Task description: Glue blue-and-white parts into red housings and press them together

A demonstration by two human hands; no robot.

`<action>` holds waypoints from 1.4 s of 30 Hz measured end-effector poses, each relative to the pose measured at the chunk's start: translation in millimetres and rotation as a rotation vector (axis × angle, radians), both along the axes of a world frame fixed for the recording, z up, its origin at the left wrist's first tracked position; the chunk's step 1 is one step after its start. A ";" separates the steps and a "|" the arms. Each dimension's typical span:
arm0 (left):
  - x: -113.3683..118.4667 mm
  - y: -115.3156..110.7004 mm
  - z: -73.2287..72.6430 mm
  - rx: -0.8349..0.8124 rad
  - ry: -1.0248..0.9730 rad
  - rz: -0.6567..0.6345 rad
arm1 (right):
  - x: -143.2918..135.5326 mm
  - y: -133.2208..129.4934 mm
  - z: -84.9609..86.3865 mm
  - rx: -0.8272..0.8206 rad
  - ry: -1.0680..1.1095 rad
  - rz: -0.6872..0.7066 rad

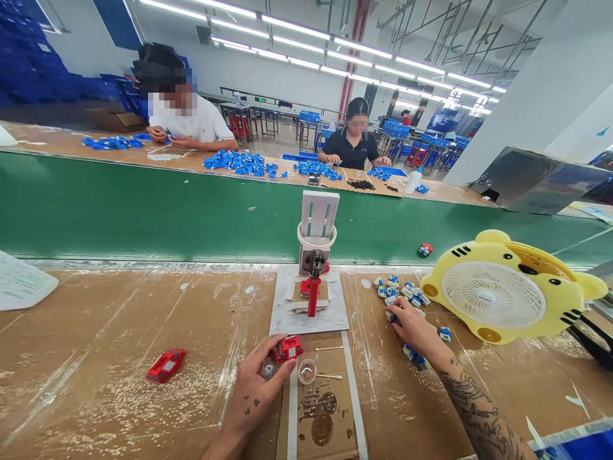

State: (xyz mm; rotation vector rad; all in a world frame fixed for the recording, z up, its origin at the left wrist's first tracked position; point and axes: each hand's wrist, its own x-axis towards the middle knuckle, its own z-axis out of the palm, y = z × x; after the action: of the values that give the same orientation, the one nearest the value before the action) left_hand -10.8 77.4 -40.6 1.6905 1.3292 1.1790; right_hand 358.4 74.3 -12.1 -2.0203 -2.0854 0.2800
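My left hand [261, 377] grips a red part [290, 348] between thumb and fingers, just in front of the white base of a toggle press [313, 297]. Its red handle points down over another red piece. My right hand [412, 327] reaches into a pile of small blue and white parts [395, 287]; its fingertips are closed at the pile, and what they pinch is hidden. A second red part [165, 365] lies at the left on the brown table. A small clear cup [307, 371] and cotton swabs [329, 377] are beside my left hand.
A yellow animal-shaped fan [493, 294] stands at the right. Behind the press runs a green conveyor belt [119, 211], with a small red and blue part [425, 249] on it. Across it, two people work at heaps of blue parts [239, 163]. Paper [23, 281] hangs at the left edge.
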 end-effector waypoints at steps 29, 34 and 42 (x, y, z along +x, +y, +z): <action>36.7 -23.0 60.7 0.320 -0.079 -0.270 | -111.9 -42.6 57.8 0.396 0.858 0.404; 37.8 -21.6 62.8 0.457 -0.014 -0.281 | -119.2 -44.1 70.7 0.488 0.588 0.533; 25.9 -13.5 63.9 0.447 0.148 -0.420 | -119.2 -40.7 77.4 0.258 0.415 0.578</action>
State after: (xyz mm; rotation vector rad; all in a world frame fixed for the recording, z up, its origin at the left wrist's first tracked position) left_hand 15.1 63.9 23.2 2.2763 0.7581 1.1673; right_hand 239.2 33.7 65.2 -1.0730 -2.2301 0.4502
